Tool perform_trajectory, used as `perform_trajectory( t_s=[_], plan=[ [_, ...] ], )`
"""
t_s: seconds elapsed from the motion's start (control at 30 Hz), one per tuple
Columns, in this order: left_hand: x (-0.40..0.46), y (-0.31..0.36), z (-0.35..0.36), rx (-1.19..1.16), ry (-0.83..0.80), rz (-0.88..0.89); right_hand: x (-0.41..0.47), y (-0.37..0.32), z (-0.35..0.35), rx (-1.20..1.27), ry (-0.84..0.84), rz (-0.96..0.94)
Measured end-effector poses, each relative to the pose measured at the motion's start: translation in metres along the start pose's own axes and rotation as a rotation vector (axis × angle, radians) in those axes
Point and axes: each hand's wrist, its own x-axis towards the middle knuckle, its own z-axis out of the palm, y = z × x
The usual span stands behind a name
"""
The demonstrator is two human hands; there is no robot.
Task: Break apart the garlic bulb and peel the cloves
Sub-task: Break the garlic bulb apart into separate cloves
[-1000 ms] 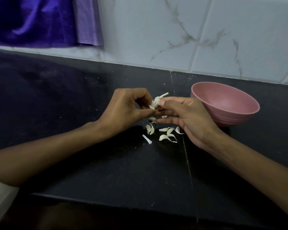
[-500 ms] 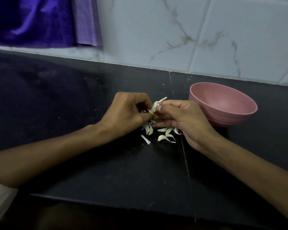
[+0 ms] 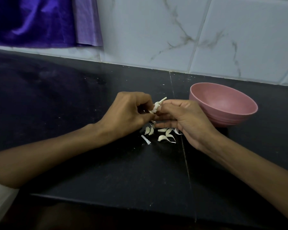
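**Garlic remnant worked between both hands above the clove pile**

Both hands meet at frame centre over the black counter [image 3: 73, 100]. Left hand [image 3: 126, 113] and right hand [image 3: 181, 117] both pinch the garlic bulb remnant [image 3: 156, 107], a small white core with its stem [image 3: 163, 99] sticking out toward 1 o'clock. Fingers of each hand are curled and clamped on it; exact fingertip contact is hidden.

Change vs a second ago: the hands sit closer together and a bit lower, the remnant more buried between the fingers, less of it showing. Half a second ago looks nearly the same as now, so motion is small, a tight twist or pry, my read. View also shifted slightly; the bowl sits a little further left in frame.

Loose cloves [image 3: 163, 137] and skin bits lie on the counter just below the hands, at 6 o'clock of them; the count looks unchanged. One thin white skin strip [image 3: 145, 140] is at 7 o'clock of the pile. Pink bowl [image 3: 223, 117] stands at 3 o'clock of the right hand, close beside it; its inside looks bare from here.

Judgement: bulb mostly broken apart, last cloves coming off the core, peeling largely not done.
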Motion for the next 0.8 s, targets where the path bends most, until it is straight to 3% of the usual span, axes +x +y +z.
perform_trajectory(
  t_s=[0.17, 0.3, 0.47, 0.8],
  plan=[
    [-0.0012, -0.0036, 0.0005, 0.138, -0.019, 0.129, -0.0012, 0.0023, 0.003, -0.013, 0.038, -0.013],
    [-0.0003, 0.0007, 0.0043, -0.006, 0.009, -0.09, -0.0007, 0.0033, 0.0034, -0.013, 0.066, -0.021],
    [0.0024, 0.0038, 0.0031, -0.435, -0.032, -0.375, 0.0001, 0.0015, 0.0, 0.002, 0.045, -0.002],
    [0.0067, 0.0027, -0.0027, -0.52, -0.038, -0.364, 0.0007, -0.0003, -0.0033, 0.088, -0.015, 0.0]
  ],
)
